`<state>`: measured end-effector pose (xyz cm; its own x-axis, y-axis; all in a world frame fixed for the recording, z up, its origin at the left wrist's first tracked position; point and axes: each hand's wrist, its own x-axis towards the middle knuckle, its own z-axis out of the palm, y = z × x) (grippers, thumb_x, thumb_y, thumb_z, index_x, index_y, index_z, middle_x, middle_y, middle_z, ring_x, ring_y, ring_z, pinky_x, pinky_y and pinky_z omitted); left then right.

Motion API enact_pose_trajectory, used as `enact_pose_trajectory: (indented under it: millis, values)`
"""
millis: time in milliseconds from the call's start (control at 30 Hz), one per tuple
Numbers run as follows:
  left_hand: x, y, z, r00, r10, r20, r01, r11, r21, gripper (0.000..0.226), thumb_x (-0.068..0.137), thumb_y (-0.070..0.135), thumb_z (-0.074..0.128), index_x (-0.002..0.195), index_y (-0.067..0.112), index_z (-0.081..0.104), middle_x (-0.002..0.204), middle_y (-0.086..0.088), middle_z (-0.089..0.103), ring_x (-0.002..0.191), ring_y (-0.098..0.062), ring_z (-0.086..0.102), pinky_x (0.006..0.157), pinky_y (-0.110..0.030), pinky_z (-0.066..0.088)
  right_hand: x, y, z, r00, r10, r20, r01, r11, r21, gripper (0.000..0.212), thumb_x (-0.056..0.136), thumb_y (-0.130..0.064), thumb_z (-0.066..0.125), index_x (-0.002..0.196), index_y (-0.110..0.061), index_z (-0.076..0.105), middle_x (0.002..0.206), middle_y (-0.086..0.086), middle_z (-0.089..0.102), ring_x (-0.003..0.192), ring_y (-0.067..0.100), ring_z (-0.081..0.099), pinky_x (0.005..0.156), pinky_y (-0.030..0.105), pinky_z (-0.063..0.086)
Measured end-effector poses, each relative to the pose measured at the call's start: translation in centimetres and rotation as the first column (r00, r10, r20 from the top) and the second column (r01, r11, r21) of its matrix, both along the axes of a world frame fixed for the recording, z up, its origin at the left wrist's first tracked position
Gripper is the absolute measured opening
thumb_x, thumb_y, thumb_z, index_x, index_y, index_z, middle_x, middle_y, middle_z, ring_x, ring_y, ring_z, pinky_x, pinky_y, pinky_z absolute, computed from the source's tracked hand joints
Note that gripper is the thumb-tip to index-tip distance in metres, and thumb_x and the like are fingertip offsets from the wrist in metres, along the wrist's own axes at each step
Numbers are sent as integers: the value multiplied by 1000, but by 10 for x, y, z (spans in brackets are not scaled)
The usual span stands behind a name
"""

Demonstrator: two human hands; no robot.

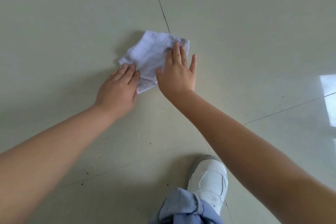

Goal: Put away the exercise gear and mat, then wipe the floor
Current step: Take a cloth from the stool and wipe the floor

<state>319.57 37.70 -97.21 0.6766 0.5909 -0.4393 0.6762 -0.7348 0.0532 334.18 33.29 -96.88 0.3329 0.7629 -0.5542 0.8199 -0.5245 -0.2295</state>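
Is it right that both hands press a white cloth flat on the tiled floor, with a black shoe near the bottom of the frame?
Not quite. The head view shows a white shoe, not black. The rest holds: left hand and right hand press the white cloth on the tiled floor.

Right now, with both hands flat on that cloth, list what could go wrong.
1. The cloth is rumpled and only loosely folded, so it may bunch and skip patches.
2. The dark specks near the shoe lie well short of the cloth and could be missed.
3. The floor is glossy; with the left hand and right hand pressing forward, the cloth might slide and tip the person's balance.
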Motion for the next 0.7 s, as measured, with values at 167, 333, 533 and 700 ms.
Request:
enact_pose_trajectory:
  millis: [167, 333, 533, 700]
  values:
    - [11, -46, -4, 979, -201, 43, 204, 976, -75, 46, 74, 17, 40, 91, -8, 75, 99, -24, 73, 91, -40, 71, 70, -48, 57, 4, -76, 2, 992, -120, 34, 124, 982, -140, 67, 99, -42, 26, 150, -9, -3, 158, 2, -17, 147, 16, -14, 116, 46, -12]
    - [87, -78, 0, 929, -323, 181, 344, 933, -102, 51, 74, 14, 34, 101, -5, 73, 110, -22, 70, 105, -36, 67, 86, -40, 55, 60, -131, 5, 948, -279, 150, 307, 927, -216, 68, 99, -44, 23, 150, -6, -2, 158, 5, -15, 147, 18, -12, 116, 50, -10]
    - [191, -82, 3, 952, -303, 51, 306, 925, -223, 53, 100, 6, 18, 149, -3, 2, 159, -17, -5, 148, -32, -7, 121, -39, -1, 148, -135, 6, 898, -390, 205, 426, 888, -175, 67, 99, -39, 27, 149, -3, 1, 159, 7, -10, 148, 18, -9, 116, 51, -7]
    - [251, -44, 3, 983, -165, 76, 177, 962, -207, 53, 100, 10, 21, 150, -1, 7, 160, -11, -3, 149, -26, -6, 120, -34, 4, 218, -75, 1, 910, -358, 211, 387, 914, -122, 63, 99, -32, 29, 149, -3, 4, 159, 7, -10, 148, 19, -8, 116, 53, -6]
